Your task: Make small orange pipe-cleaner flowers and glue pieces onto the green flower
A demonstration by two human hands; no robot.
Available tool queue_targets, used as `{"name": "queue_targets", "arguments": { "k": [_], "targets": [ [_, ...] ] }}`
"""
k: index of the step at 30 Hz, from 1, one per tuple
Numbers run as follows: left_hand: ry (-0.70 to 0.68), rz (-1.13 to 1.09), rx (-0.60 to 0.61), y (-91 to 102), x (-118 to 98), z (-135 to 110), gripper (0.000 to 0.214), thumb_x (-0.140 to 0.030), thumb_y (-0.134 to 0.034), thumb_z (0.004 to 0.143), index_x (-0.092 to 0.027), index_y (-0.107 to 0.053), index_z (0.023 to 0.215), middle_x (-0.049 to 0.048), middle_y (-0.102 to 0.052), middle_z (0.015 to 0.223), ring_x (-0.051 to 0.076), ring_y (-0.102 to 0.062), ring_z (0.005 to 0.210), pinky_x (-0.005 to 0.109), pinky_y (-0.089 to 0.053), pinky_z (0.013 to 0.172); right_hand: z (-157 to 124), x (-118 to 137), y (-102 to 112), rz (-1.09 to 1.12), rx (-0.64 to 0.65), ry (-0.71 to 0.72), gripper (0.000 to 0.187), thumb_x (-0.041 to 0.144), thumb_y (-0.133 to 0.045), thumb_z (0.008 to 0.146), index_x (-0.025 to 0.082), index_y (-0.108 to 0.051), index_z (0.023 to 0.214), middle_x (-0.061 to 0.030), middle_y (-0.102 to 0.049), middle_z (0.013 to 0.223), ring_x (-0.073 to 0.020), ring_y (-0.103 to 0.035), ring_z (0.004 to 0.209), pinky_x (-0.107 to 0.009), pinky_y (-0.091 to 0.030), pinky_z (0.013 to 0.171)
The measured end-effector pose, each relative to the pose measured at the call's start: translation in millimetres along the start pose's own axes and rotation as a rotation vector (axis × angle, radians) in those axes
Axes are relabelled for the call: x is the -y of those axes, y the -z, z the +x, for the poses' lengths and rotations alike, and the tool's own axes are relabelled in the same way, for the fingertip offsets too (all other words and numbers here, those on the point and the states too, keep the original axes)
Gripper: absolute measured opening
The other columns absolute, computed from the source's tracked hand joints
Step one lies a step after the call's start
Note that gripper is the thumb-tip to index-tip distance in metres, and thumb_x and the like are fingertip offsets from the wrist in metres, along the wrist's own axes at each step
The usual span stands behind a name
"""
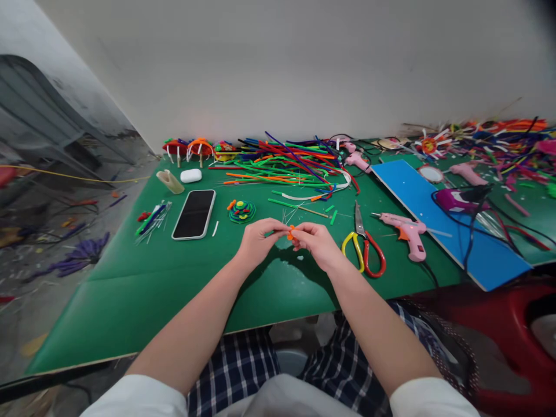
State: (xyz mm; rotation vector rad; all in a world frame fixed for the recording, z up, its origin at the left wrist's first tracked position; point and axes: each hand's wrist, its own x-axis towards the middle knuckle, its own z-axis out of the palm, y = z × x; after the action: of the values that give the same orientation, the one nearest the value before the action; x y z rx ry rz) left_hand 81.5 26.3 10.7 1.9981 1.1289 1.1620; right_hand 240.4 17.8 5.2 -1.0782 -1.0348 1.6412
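Between my two hands is a small orange pipe-cleaner piece (291, 233), bent into a compact shape and partly covered by fingertips. My left hand (263, 236) pinches it from the left side. From the right, my right hand (316, 240) grips it with thumb and forefinger, the other fingers curled under. Thin clear sticks (292, 214) lie just behind the fingers. A coiled green and blue pipe-cleaner disc (242, 212) with yellow and red bits sits to the left. Scissors (364, 243) with one yellow and one red handle lie to the right.
A pink glue gun (403, 231) with a cable rests beyond the scissors, beside a blue board (443, 220). Loose pipe cleaners (286, 159) pile up at the back. Leftward are a phone (194, 214), a white earbud case (191, 175) and a beige holder (170, 182).
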Motion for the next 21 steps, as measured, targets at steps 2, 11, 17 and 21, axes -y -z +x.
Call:
{"name": "queue_targets", "arguments": {
  "k": [2, 11, 17, 21],
  "targets": [
    [-0.014, 0.015, 0.009, -0.2, 0.4, -0.1, 0.008, -0.018, -0.06, 0.075, -0.019, -0.068, 0.075, 0.001, -0.068, 0.076, 0.013, -0.062, 0.071, 0.025, -0.049, 0.068, 0.3, -1.2, 0.4, -0.005, 0.001, 0.002, 0.015, 0.031, -0.069, 0.062, 0.016, -0.064, 0.064, 0.0022, -0.058, 0.055, -0.008, -0.052, 0.052, -0.023, -0.044, 0.051],
    [0.04, 0.027, 0.001, -0.3, 0.3, -0.2, 0.011, -0.022, -0.053, 0.079, -0.018, -0.063, 0.083, 0.0009, -0.065, 0.081, 0.012, -0.059, 0.075, 0.025, -0.048, 0.07, 0.2, 0.4, 0.1, 0.046, 0.005, 0.037, 0.019, 0.033, -0.07, 0.063, 0.017, -0.067, 0.072, -0.0005, -0.064, 0.065, -0.011, -0.058, 0.062, -0.027, -0.05, 0.063],
    [0.035, -0.007, 0.008, 0.5, -1.4, 0.8, 0.01, -0.024, -0.053, 0.079, -0.018, -0.06, 0.083, 0.002, -0.062, 0.083, 0.013, -0.058, 0.076, 0.026, -0.048, 0.07, 1.5, 2.2, 4.4, 0.05, -0.015, 0.052, 0.021, 0.034, -0.071, 0.061, 0.017, -0.068, 0.073, -0.0019, -0.066, 0.068, -0.0115, -0.059, 0.061, -0.029, -0.05, 0.065],
    [0.004, 0.012, 0.041, 0.9, -2.8, 0.7, 0.01, -0.024, -0.054, 0.079, -0.018, -0.06, 0.083, 0.0024, -0.062, 0.082, 0.013, -0.058, 0.076, 0.026, -0.048, 0.07, 1.6, 2.9, 5.6, 0.012, -0.04, 0.051, 0.021, 0.035, -0.07, 0.062, 0.016, -0.068, 0.07, -0.0017, -0.064, 0.062, -0.0113, -0.057, 0.057, -0.026, -0.05, 0.059]
  ]
}}
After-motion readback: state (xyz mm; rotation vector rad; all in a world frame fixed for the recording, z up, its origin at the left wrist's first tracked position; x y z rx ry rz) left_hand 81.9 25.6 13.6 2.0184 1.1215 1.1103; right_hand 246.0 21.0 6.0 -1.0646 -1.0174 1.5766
